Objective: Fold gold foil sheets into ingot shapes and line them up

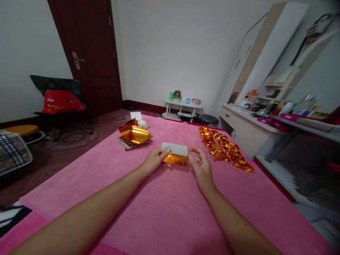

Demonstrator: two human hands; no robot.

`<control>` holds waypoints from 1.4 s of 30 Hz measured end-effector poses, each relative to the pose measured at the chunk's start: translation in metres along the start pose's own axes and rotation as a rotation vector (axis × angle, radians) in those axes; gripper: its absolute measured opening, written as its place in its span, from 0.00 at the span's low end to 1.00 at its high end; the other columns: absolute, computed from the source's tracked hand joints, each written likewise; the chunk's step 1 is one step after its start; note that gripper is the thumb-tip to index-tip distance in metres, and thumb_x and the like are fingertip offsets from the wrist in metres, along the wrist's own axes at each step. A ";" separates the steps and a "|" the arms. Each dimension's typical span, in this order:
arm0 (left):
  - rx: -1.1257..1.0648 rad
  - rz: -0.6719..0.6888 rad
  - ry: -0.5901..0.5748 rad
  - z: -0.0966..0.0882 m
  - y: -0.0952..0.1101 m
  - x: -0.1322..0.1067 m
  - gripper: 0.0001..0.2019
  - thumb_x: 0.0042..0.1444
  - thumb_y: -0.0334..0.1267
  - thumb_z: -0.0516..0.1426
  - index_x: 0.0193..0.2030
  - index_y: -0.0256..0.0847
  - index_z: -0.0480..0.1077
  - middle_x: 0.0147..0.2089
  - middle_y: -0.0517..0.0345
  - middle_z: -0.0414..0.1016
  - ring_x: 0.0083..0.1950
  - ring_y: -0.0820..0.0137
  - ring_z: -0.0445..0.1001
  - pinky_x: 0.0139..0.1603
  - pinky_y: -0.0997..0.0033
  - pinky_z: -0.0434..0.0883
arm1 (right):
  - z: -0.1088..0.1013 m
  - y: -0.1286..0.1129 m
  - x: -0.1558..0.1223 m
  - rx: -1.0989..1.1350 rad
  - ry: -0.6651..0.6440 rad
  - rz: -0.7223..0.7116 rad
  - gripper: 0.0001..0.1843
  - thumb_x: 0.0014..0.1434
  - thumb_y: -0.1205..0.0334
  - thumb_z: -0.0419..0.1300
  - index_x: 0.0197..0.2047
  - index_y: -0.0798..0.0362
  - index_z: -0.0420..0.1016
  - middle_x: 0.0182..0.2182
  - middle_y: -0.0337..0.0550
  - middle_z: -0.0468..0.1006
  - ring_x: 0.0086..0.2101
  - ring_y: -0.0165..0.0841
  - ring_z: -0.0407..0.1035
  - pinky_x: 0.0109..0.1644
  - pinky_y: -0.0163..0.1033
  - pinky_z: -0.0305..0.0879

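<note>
A sheet of gold foil paper (175, 159), partly folded so that a pale grey-white back shows along its upper part, is held above the pink cloth (154, 198). My left hand (156, 157) pinches its left end, thumb on top and fingers underneath. At the right end, my right hand (200, 164) has its fingers apart and curved beside the paper's edge; whether a fingertip touches it I cannot tell. Over to the left lies a stack of gold foil sheets (135, 134). Several folded gold foil pieces (225, 147) lie in rows on the right.
Behind the foil stack are a white crumpled item (142, 124) and a white box (136, 115). Beyond the cloth stands a low white table (183, 103). A dresser (247, 124) with bottles is on the right, a chair with a red bag (62, 101) on the left.
</note>
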State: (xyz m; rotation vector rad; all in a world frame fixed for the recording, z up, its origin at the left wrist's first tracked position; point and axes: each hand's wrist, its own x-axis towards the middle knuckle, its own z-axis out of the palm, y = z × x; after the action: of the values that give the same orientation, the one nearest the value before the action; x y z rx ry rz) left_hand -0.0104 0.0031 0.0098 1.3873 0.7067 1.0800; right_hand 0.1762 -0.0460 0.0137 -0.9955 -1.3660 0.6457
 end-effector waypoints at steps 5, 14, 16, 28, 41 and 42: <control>0.018 0.020 -0.024 -0.001 -0.005 0.002 0.18 0.47 0.44 0.64 0.40 0.32 0.74 0.33 0.53 0.78 0.24 0.75 0.72 0.28 0.76 0.69 | 0.002 0.010 0.004 0.099 -0.049 0.155 0.27 0.48 0.61 0.65 0.51 0.52 0.63 0.27 0.34 0.73 0.30 0.31 0.72 0.36 0.35 0.68; -0.079 0.023 0.148 0.000 -0.003 -0.002 0.41 0.45 0.38 0.65 0.64 0.39 0.52 0.29 0.57 0.78 0.25 0.72 0.75 0.29 0.75 0.71 | -0.004 0.015 0.003 0.076 0.020 0.164 0.23 0.51 0.61 0.63 0.50 0.50 0.61 0.26 0.33 0.74 0.26 0.29 0.70 0.30 0.32 0.66; -0.070 0.063 0.118 0.001 -0.003 -0.002 0.42 0.48 0.38 0.64 0.66 0.43 0.48 0.30 0.58 0.78 0.27 0.71 0.76 0.30 0.73 0.72 | -0.004 0.014 0.003 0.092 0.025 0.165 0.21 0.51 0.61 0.63 0.47 0.50 0.62 0.26 0.33 0.74 0.25 0.28 0.70 0.28 0.31 0.65; -0.156 -0.035 0.047 0.001 -0.004 -0.003 0.38 0.33 0.30 0.70 0.56 0.35 0.67 0.48 0.47 0.76 0.39 0.65 0.78 0.35 0.73 0.72 | -0.008 0.023 0.007 0.164 0.034 0.267 0.16 0.49 0.57 0.65 0.40 0.56 0.73 0.26 0.38 0.76 0.22 0.25 0.68 0.25 0.30 0.65; -0.073 -0.051 0.032 0.002 -0.003 -0.004 0.22 0.48 0.48 0.63 0.43 0.31 0.74 0.39 0.45 0.79 0.35 0.68 0.78 0.35 0.73 0.72 | -0.006 0.015 0.003 0.198 -0.093 0.289 0.18 0.53 0.51 0.63 0.41 0.55 0.72 0.22 0.37 0.74 0.22 0.26 0.68 0.25 0.29 0.65; -0.052 -0.050 0.030 0.002 -0.002 -0.004 0.21 0.49 0.49 0.63 0.42 0.31 0.75 0.39 0.45 0.79 0.34 0.68 0.77 0.34 0.74 0.72 | -0.006 0.015 0.003 0.197 -0.099 0.287 0.18 0.52 0.52 0.64 0.41 0.55 0.72 0.22 0.37 0.74 0.22 0.26 0.68 0.26 0.30 0.65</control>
State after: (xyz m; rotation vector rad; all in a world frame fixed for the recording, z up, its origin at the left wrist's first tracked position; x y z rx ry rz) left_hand -0.0102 -0.0008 0.0070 1.3055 0.7265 1.0741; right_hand 0.1850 -0.0379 0.0029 -1.0182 -1.2269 1.0366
